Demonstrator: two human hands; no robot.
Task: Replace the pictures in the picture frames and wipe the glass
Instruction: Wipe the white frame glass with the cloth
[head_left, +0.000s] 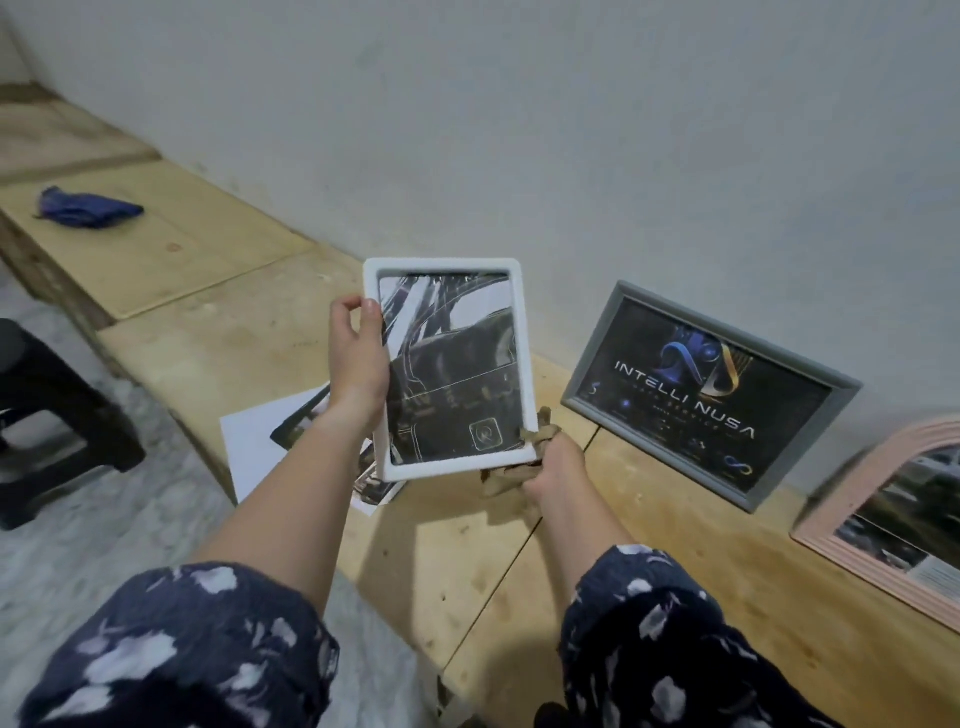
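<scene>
A white picture frame (450, 366) with a dark black-and-white picture is held up above the wooden bench (208, 332). My left hand (358, 364) grips its left edge, thumb on the front. My right hand (553, 465) grips a crumpled brown cloth (537, 436) at the frame's lower right corner. Loose printed pictures (275, 436) lie on the bench below the frame.
A grey frame (711, 389) with a dark poster leans on the wall at right. A pink frame (898, 519) leans further right. A blue cloth (88, 208) lies far left on the bench. A black stool (52, 415) stands on the floor at left.
</scene>
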